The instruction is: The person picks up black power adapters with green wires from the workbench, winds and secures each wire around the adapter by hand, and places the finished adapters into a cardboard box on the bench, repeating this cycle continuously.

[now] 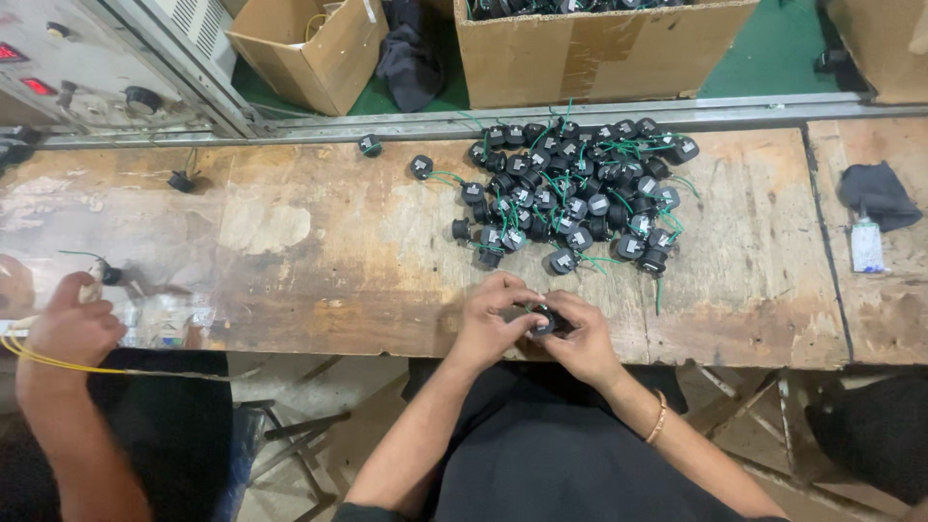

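Nearest to the camera, the person's left hand [493, 324] and right hand [580, 338] meet just over the front edge of the workbench [319, 261]. Between them they hold one small black round part [543, 321]. The fingers of both hands are curled around it and pinch it from the two sides, so only a little of the part shows between the fingertips. On the right wrist sits a thin bracelet [660, 418].

The part looks light and hard, probably a moulded plastic body, so it should keep its shape under a firm pinch. Its round side may be a little slippery, therefore the best hold seems to be across the body with thumb and fingers opposite. The thin green wire that the similar parts carry is soft and bends easily; pulling on it would likely strain the joint, so it is not a good place to grip.

To the left, another person's hand [72, 324] is closed around a yellow cable [58, 360].

Farther on the bench lies a heap of similar black parts with green wires [575, 193], well apart from the hands. At the right lie a dark cloth [875, 193] and a small white bottle [865, 242]. Beyond the bench stands a cardboard box [599, 48].
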### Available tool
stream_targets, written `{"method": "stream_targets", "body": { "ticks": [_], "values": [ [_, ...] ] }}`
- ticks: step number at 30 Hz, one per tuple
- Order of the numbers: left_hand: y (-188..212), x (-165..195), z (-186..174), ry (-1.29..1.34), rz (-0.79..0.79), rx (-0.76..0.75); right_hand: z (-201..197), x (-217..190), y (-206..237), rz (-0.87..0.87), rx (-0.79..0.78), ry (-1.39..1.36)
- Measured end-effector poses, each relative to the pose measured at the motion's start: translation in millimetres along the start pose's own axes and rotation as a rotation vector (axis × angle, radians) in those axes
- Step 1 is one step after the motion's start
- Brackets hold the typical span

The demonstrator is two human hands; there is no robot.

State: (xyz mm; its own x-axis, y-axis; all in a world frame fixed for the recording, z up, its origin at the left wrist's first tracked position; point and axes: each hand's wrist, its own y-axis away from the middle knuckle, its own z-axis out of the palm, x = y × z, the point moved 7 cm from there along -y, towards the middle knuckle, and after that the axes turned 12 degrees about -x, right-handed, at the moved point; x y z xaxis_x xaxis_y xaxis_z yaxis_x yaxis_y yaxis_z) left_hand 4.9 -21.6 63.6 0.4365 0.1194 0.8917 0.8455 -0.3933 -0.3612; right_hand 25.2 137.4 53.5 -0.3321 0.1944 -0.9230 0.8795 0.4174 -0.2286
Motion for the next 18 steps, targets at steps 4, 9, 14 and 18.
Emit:
{"method": "stream_targets", "body": {
  "ticks": [4,9,14,18],
  "values": [
    [6.7,-32.4,26.3,0.565,-0.344,0.082,0.2,3.1,3.2,0.072,0.038,-0.018],
    [8.5,0.0,8.4,0.076,-0.104,0.103,-1.4,-7.1,4.4,-0.011,0.080,0.125],
    [-10.5,15.8,-57.8,-0.262,-0.078,0.298,-2.4,5.6,4.1,0.025,0.109,-0.296],
    [-27.6,25.2,-66.1,-0.781,0.075,0.241,4.3,20.1,6.6,0.095,0.027,-0.615]
  ]
}}
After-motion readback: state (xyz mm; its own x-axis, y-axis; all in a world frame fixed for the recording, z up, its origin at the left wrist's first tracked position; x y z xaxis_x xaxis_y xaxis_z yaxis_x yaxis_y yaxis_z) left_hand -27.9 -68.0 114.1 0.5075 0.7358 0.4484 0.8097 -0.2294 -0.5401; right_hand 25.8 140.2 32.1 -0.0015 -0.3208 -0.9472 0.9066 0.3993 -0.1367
